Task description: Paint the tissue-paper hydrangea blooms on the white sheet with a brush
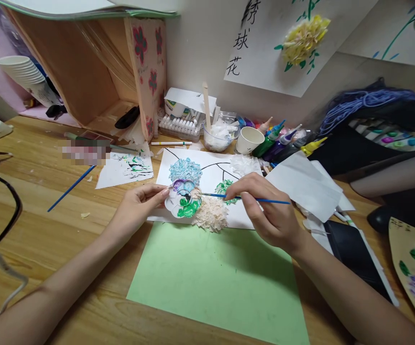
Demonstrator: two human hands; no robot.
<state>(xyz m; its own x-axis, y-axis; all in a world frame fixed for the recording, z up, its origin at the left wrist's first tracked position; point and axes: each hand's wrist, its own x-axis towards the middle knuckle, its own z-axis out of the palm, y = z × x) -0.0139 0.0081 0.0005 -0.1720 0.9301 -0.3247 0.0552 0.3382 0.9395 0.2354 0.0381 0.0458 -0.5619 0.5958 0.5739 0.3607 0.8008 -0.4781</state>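
Observation:
My left hand (144, 201) pinches the edge of a small round paint palette (171, 203) with purple, blue, peach, black and green paint in its wells. In my right hand (265, 206) is a thin blue paintbrush (274, 201), its tip at the peach paint on the palette's right side. Beneath both lies a white sheet (207, 163) with drawn black branches. Raised flower clusters sit on it: a blue one (185, 171), a green one (225, 189) partly behind my right fingers, a peach one (211, 215) and a white one (245, 164).
A green sheet (214, 278) lies in front. Behind stand a tub of white scraps (220, 136), a paper cup (249, 140) and several paint bottles (274, 136). Another blue brush (71, 188) and a paint-marked paper (124, 170) lie left; a black device (354, 258) lies right.

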